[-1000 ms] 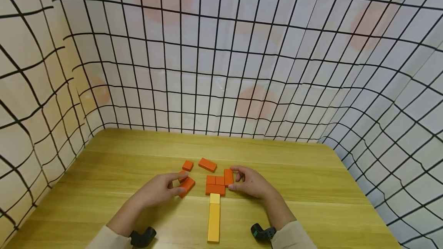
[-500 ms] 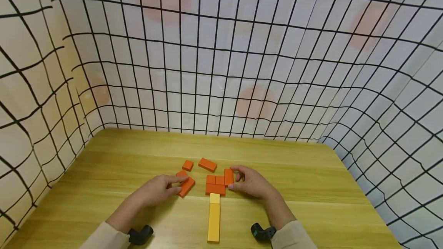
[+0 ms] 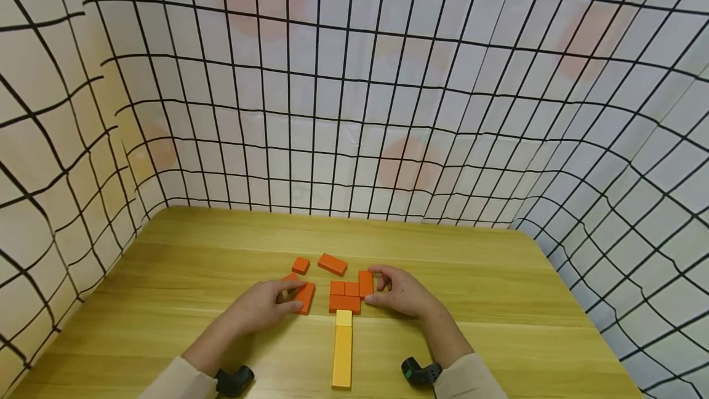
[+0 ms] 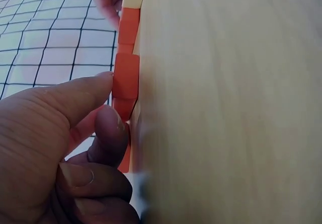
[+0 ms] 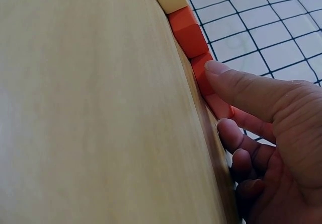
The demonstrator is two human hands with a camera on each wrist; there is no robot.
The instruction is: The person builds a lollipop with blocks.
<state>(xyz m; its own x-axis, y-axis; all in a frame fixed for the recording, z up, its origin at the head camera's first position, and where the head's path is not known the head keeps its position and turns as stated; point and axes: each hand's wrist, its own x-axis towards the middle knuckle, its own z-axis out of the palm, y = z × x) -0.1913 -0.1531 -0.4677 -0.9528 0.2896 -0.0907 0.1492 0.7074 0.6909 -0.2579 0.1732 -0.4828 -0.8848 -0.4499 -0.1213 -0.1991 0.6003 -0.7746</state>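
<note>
Thumb and index finger of my left hand (image 3: 260,306) pinch a rectangular orange block (image 3: 307,295) at its ends; in the left wrist view the thumb lies at the near end of this block (image 4: 126,77). My right hand (image 3: 405,291) grips another orange block (image 3: 366,284) lengthwise between thumb and index finger, its thumb on the near end in the right wrist view. That block stands against the right side of a group made of two small orange blocks (image 3: 337,288) and a wider orange block (image 3: 344,305). Below them, a small yellow block (image 3: 344,318) meets a long yellow strip (image 3: 342,359).
A small orange block (image 3: 301,265) and a longer tilted one (image 3: 332,264) lie farther back. Partly behind the left index finger sits another orange piece (image 3: 290,277). Black wire grid panels (image 3: 346,153) enclose the wooden table (image 3: 471,257) at the back and sides.
My left hand has taken hold of the rectangular block, turned it closer to straight and shifted it slightly right. The right hand and the central group stay in place.
</note>
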